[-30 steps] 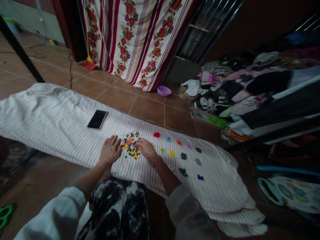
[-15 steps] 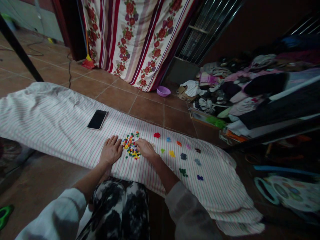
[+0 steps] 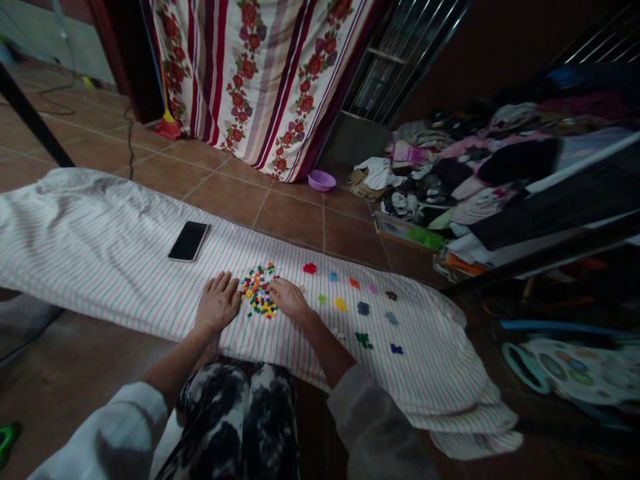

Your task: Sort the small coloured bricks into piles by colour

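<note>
A mixed pile of small coloured pieces [image 3: 258, 291], like tiny plastic bricks, lies on a striped cloth [image 3: 125, 267]. My left hand [image 3: 219, 301] rests flat on the cloth at the pile's left edge, fingers stretched out and holding nothing. At the pile's right side, the fingers of my right hand [image 3: 289, 299] are bent down and drawn together among the pieces. Whatever they pinch is hidden. Single-colour groups lie to the right, among them red pieces [image 3: 309, 268], yellow pieces [image 3: 341, 304], dark green pieces [image 3: 364, 341] and dark blue pieces [image 3: 397, 349].
A phone [image 3: 189, 241] lies on the cloth, left of the pile. Beyond the cloth's far edge, a purple basin [image 3: 321, 180] stands on the tiled floor near a floral curtain [image 3: 270, 80]. Heaped clothes [image 3: 460, 153] fill the right side, behind a dark bar.
The whole view has shifted slightly, with the scene sitting a little further left. My right hand's fingers stay at the pile's right side; my left hand stays flat beside it.
</note>
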Demonstrator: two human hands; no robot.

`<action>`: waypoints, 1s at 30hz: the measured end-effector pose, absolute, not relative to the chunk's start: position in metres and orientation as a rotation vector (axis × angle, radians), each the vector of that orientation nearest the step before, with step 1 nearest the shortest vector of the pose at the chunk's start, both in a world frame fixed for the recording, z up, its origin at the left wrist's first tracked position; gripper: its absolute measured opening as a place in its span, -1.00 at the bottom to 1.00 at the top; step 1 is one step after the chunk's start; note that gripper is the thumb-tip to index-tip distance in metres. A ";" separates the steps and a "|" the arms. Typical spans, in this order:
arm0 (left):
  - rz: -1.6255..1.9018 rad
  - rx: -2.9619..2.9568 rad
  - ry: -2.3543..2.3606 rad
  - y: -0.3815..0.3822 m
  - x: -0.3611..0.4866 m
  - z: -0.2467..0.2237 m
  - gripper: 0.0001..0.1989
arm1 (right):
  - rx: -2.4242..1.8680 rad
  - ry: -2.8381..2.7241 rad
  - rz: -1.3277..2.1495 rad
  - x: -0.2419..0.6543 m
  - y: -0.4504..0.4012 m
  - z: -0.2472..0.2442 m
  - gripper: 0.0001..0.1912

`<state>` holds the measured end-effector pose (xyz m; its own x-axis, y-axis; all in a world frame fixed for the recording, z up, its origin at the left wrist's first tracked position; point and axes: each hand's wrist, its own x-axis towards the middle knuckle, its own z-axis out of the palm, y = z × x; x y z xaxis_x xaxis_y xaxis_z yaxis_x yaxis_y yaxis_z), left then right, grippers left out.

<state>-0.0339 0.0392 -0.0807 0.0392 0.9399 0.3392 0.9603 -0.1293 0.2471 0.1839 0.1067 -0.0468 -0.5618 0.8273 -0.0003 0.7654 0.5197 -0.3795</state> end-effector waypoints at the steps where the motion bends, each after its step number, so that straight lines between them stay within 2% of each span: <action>1: -0.653 -2.231 -2.039 0.039 -0.034 -0.081 -0.57 | -1.365 -2.580 0.507 0.183 0.107 -0.046 -0.83; 12: -0.630 -2.258 -1.965 0.039 -0.037 -0.084 -0.56 | -1.386 -2.596 0.446 0.178 0.105 -0.044 -0.89; 24: -0.607 -2.256 -1.922 0.040 -0.041 -0.089 -0.55 | -1.373 -2.069 0.708 0.208 0.076 -0.063 -0.96; 30: -0.673 -2.261 -1.961 0.040 -0.040 -0.088 -0.55 | -1.408 -1.867 0.641 0.244 0.060 -0.067 -0.91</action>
